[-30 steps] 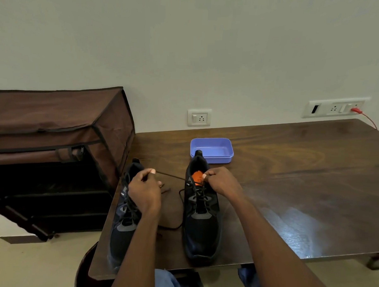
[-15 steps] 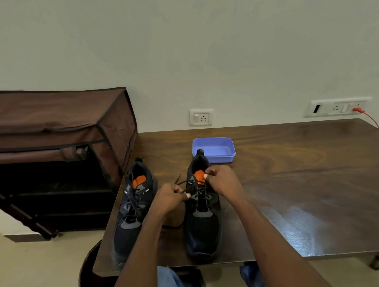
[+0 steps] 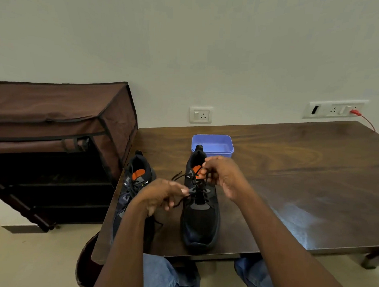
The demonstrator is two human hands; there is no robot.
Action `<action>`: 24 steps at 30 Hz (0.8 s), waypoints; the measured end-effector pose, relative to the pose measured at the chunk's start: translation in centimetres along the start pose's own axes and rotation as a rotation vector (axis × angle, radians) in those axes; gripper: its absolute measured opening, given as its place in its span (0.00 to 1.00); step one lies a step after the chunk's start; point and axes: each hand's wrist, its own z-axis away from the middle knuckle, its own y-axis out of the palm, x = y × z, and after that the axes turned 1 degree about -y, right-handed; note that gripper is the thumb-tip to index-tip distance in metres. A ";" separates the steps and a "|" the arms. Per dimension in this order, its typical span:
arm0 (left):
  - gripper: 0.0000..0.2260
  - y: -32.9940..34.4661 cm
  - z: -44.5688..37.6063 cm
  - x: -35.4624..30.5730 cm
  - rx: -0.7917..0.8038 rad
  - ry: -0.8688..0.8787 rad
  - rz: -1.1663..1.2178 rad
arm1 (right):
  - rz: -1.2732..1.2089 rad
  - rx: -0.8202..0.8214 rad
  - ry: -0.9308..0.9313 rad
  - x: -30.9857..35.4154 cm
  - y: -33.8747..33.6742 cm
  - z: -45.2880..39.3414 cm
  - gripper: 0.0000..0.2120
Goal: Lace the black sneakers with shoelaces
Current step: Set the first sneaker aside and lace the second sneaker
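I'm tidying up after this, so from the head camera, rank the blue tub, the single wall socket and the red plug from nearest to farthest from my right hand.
From the right hand, working the shoelace:
1. Blue tub, just behind the hand on the table.
2. Single wall socket, on the wall behind the tub.
3. Red plug, in the switch panel far to the right.

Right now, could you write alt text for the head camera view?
Two hands, left hand and right hand, pinch a black shoelace over the right sneaker on a wooden table; the second sneaker stands beside it.
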 end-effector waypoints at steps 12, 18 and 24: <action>0.06 3.3 -2.3 -2.0 -0.349 0.252 0.377 | -0.356 0.036 -0.110 1.7 -3.0 -0.9 0.06; 0.07 2.3 -1.9 -1.3 -0.807 0.027 0.162 | -0.194 -0.265 -0.089 1.2 -5.2 -2.1 0.08; 0.24 3.9 -2.0 -2.3 -0.459 0.567 -0.181 | 0.253 0.050 0.025 0.5 -2.1 -0.5 0.04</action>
